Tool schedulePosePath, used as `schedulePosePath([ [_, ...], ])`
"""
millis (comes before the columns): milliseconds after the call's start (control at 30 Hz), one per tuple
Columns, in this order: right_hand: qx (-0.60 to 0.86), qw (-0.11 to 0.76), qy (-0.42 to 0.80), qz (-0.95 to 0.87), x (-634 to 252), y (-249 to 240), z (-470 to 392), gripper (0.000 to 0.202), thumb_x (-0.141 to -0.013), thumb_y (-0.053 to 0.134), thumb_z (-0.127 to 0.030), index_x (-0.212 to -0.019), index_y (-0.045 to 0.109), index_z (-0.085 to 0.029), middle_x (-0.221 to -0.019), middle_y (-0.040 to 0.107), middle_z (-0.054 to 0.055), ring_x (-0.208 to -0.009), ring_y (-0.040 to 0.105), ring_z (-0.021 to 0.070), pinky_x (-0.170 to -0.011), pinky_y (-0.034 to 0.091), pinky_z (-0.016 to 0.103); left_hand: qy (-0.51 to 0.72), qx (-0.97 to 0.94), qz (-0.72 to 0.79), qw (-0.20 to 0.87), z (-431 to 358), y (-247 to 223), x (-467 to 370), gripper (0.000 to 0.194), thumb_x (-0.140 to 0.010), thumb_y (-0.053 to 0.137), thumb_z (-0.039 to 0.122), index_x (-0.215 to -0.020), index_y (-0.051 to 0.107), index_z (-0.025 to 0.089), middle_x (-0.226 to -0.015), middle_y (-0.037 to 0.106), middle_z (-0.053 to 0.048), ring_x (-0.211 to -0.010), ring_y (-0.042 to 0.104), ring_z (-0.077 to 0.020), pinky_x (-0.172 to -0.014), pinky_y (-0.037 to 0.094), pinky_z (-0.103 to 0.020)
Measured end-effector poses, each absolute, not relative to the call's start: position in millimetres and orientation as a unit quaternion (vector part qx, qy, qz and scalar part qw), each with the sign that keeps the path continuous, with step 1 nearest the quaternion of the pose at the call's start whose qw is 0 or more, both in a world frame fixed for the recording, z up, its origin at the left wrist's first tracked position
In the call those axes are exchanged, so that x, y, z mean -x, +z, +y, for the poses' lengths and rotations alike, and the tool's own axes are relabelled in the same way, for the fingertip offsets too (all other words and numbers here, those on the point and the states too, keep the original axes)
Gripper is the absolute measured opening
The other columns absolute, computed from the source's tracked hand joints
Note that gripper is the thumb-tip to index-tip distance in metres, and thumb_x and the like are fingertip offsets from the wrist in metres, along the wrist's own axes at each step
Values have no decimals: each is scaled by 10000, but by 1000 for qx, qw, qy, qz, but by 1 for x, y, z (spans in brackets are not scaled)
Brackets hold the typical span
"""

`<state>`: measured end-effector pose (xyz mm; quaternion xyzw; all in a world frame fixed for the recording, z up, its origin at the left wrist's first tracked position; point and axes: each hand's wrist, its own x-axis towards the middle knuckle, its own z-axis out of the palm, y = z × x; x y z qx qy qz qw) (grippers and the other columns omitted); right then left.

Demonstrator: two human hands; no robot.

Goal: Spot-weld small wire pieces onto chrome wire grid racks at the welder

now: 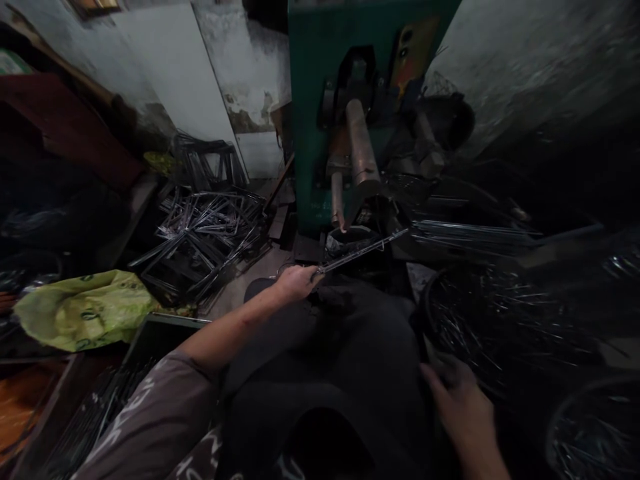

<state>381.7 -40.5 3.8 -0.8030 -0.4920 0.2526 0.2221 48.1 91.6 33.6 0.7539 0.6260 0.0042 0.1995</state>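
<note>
My left hand is closed round the near end of a thin metal piece, which slants up to the right in front of the machine's copper-coloured rods. Low on the right, my right hand is beside my thigh, near the rim of a dark container of metal rods. Its fingers are blurred and dark, so what they hold, if anything, cannot be made out.
A green machine stands ahead, with a phone on its front. Wire frames are heaped at the left, behind a yellow-green sack. More rods lie at the right.
</note>
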Motion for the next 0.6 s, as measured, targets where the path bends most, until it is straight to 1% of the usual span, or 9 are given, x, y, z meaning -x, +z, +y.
schedulePosePath([
  [33,802,232,274,-477,-371,-2,-33,547,-608,563,-653,-900,610,-193,-819,679,86,-816,636,295,-716,513,387,2,-755,625,199,90,33,-48,424,-935,348,455,-1079,650,194,-955,709,-108,-897,665,-235,-765,464,-286],
  [67,803,244,293,-458,-361,-6,-29,553,-592,554,-656,-890,613,-194,-836,683,92,-846,633,308,-743,510,395,-1,-755,624,199,88,33,-47,423,-935,346,456,-1091,644,200,-960,709,-103,-902,664,-233,-766,464,-284],
  [133,813,270,302,-419,-342,-12,-30,550,-633,521,-651,-907,636,-187,-902,685,102,-906,624,313,-805,500,400,-7,-753,627,199,85,33,-45,420,-937,339,456,-1116,631,212,-961,709,-94,-901,664,-226,-765,464,-278],
  [233,818,289,313,-386,-328,-19,-45,573,-720,501,-604,-1067,644,-171,-1030,669,100,-977,610,299,-865,486,393,-14,-748,634,196,83,32,-45,428,-939,331,459,-1122,626,209,-945,710,-96,-891,664,-220,-770,464,-277],
  [300,813,285,314,-399,-333,-21,-54,564,-756,492,-575,-1123,634,-170,-1053,666,95,-991,609,293,-876,483,392,-11,-748,634,195,83,32,-45,431,-940,330,459,-1130,623,207,-941,710,-97,-888,664,-218,-775,464,-278],
  [367,813,267,266,-443,-346,-18,-54,526,-787,464,-566,-1104,648,-188,-1045,670,90,-976,616,296,-866,485,405,-4,-750,631,197,82,30,-45,421,-941,333,453,-1155,612,220,-938,712,-86,-874,667,-207,-770,464,-270],
  [467,795,231,127,-546,-372,-5,-38,479,-819,429,-561,-1040,666,-208,-975,685,97,-843,646,297,-748,516,417,5,-759,620,199,80,28,-45,403,-939,345,447,-1175,601,243,-918,716,-66,-850,670,-192,-752,465,-254],
  [533,727,227,74,-644,-380,4,-19,430,-856,413,-507,-1038,655,-202,-936,688,97,-774,654,271,-688,528,390,11,-769,609,194,78,27,-46,397,-939,346,443,-1171,602,247,-918,717,-62,-852,671,-192,-752,466,-254],
  [600,619,237,64,-746,-378,9,2,358,-902,386,-398,-1067,632,-195,-938,686,85,-796,658,232,-729,534,353,9,-774,605,187,77,26,-48,397,-941,344,438,-1149,615,236,-917,717,-68,-859,672,-200,-760,471,-266],
])
